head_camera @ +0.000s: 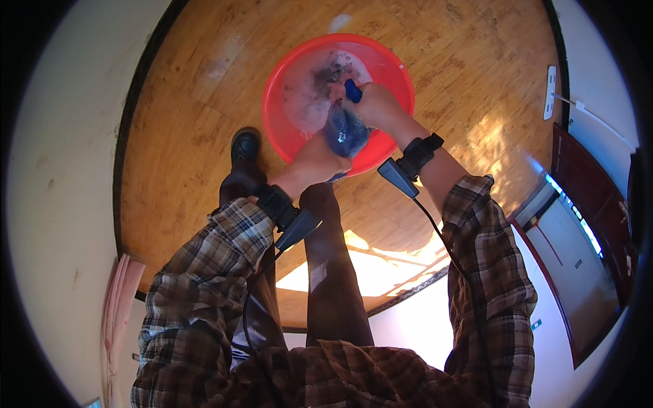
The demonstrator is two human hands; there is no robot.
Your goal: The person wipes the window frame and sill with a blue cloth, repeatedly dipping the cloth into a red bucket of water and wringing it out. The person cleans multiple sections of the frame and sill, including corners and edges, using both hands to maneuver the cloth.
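Note:
A wet dark blue cloth [348, 130] is stretched between my two hands over a round red plastic basin [403, 92]. My right hand [376, 104] grips its upper part, and a bunched end sticks out past the fingers. Lower down and nearer my legs, my left hand [317, 159] closes around the other part, with a bit of cloth showing below it by the basin's near rim. Grey-white suds [311, 86] float on the water in the basin. What shape the cloth has when unfolded cannot be told.
The basin stands on a wood-patterned floor [189, 153] with wet patches beyond it. My black shoe [245, 145] is close to its left side. Cables [433, 222] run from the wrist-worn devices [400, 176] along both sleeves. A power strip [549, 93] is at the right wall, near a door [571, 255].

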